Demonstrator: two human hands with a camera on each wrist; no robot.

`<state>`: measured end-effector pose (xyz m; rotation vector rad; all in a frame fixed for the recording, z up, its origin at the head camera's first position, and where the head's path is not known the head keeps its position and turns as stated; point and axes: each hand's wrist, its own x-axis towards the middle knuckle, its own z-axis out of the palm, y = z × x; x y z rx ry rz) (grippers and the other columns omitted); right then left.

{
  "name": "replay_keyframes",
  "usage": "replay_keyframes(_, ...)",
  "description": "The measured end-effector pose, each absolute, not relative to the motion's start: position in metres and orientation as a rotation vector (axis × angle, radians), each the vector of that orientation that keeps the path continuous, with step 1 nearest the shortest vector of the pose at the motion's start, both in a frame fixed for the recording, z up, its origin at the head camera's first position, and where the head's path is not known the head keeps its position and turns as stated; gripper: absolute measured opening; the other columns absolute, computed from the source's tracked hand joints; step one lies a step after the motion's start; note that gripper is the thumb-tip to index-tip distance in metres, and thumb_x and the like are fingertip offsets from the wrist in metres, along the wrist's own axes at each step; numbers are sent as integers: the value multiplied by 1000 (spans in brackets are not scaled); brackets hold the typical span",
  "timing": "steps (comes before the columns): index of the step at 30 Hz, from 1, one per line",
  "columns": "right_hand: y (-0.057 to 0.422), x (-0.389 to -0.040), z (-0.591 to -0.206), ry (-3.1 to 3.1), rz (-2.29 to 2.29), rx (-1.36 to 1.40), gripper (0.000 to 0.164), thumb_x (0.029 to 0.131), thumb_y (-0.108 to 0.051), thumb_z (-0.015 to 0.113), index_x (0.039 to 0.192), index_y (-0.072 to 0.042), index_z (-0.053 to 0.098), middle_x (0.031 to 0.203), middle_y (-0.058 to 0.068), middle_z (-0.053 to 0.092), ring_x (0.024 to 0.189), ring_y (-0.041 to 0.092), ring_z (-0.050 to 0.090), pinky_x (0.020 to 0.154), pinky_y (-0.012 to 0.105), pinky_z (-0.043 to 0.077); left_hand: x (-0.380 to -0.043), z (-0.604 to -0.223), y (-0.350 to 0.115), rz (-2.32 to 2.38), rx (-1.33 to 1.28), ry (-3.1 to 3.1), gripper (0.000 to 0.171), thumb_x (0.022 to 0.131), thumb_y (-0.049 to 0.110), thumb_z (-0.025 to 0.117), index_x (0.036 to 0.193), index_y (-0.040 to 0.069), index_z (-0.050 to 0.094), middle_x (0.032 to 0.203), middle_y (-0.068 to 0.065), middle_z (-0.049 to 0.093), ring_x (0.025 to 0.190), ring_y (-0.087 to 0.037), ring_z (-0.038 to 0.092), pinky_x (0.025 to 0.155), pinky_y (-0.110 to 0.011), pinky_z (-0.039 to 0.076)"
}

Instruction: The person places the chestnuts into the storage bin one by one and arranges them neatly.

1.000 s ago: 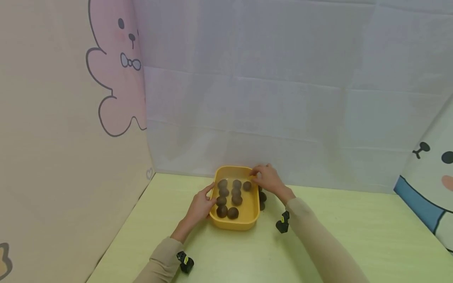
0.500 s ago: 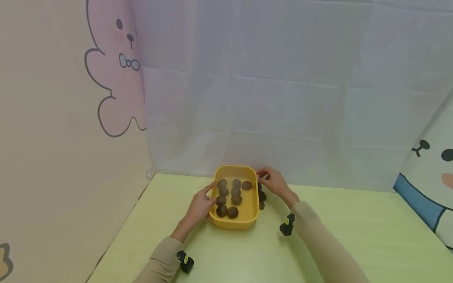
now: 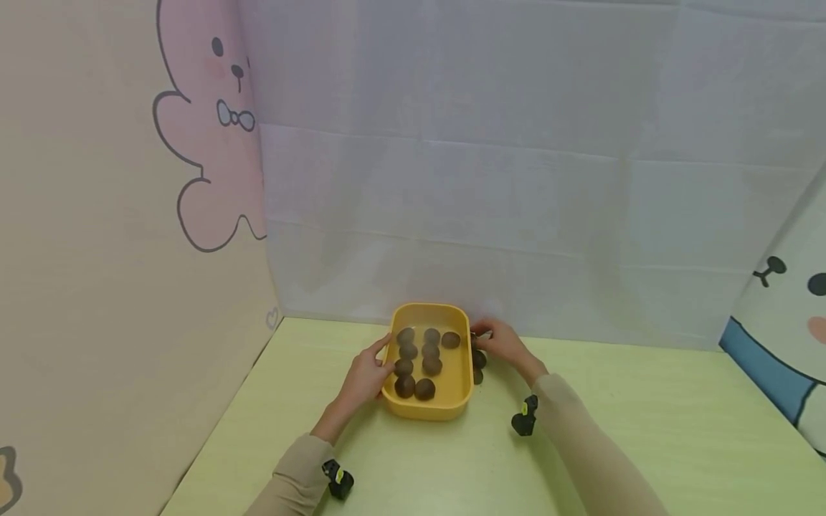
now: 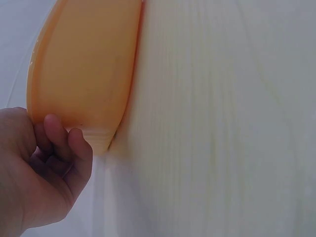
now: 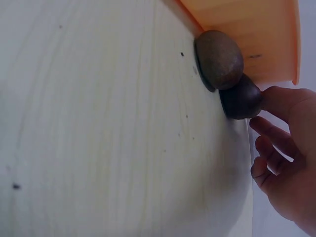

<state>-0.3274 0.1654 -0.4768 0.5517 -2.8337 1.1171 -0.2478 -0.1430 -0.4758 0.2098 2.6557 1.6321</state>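
A yellow plastic basin with dark brown round balls in it stands near the back wall. My left hand grips its left rim, the thumb over the edge. In the left wrist view that hand's fingers curl against the basin's outer wall. At the basin's right side, my right hand pinches a dark brown ball at its edge. Beside that one, another brown ball rests on the table against the basin.
Several more brown balls lie along the basin's right side, partly hidden by it. A white sheet hangs behind the pale yellow-green table. Printed cloths stand left and right.
My right hand has moved from above the basin's back right edge to outside it, then down to a ball on the table. The left hand stays on the rim.
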Motion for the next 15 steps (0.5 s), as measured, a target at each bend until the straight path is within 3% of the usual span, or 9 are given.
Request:
replay_keyframes(6,167,-327,-475,-2870,1108,509,34,86,-12,67,118,2,69,113,20,69,108,38,63,96,52,51,-250,-477,-142,1630,219,2663,66,88,8,55,153,12,41,51,3,41,31,-9,40,35,-22,41)
replay_keyframes(15,174,-321,-472,-2867,1066,422,31,84,-13,71,110,4,69,105,19,70,101,35,64,90,49,52,-249,-479,-143,1634,220,2671,66,88,8,54,152,13,41,50,3,41,31,-8,39,35,-23,41)
